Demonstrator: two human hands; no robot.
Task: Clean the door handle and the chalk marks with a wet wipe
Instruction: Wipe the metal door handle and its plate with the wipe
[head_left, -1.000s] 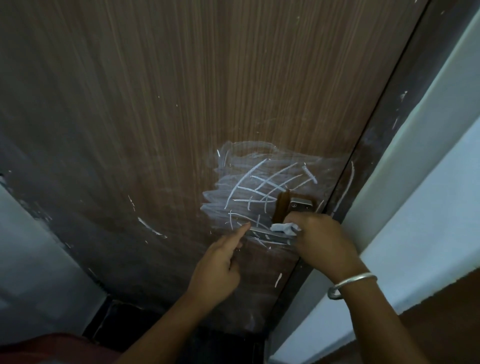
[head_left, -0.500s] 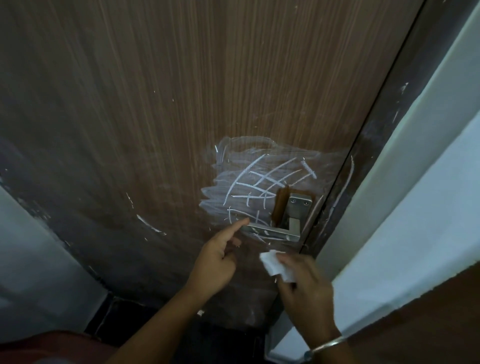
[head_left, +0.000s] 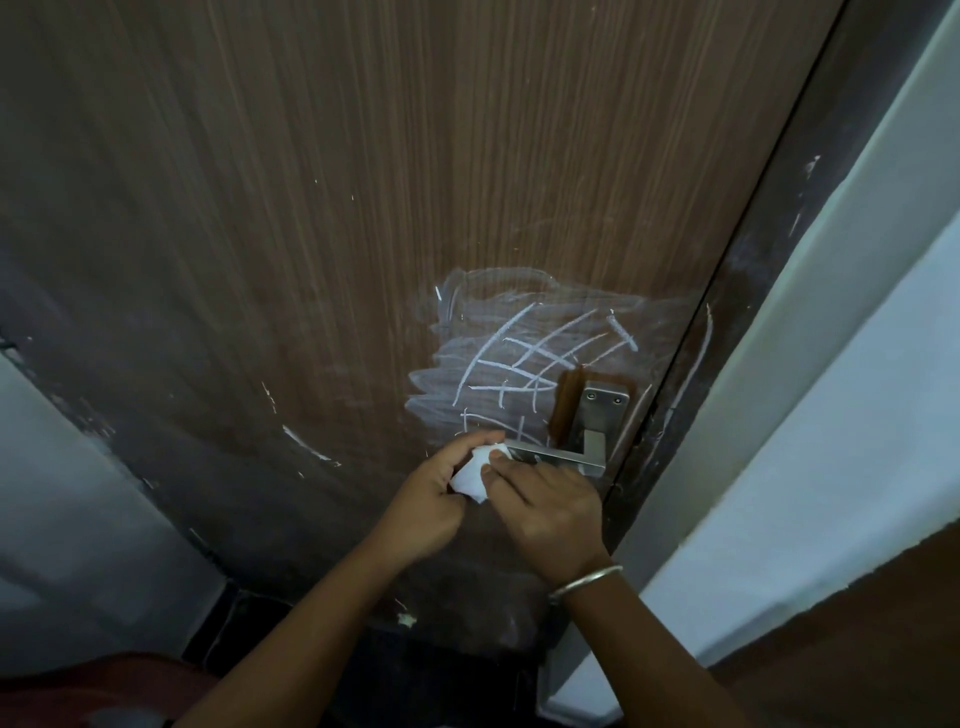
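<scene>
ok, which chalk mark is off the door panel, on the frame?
The long curved stroke on the dark frame, right of the handle. The scribbled patch and the short lower-left streak sit on the wood panel.

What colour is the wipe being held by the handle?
The wipe is white; the head view shows it best.

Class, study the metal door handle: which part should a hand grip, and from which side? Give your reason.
Probably best to grip the door handle on its horizontal lever bar, coming from the left and in front. Its free end points left and the bar stands off the door, while the right end bends back into the mounting plate.
</scene>
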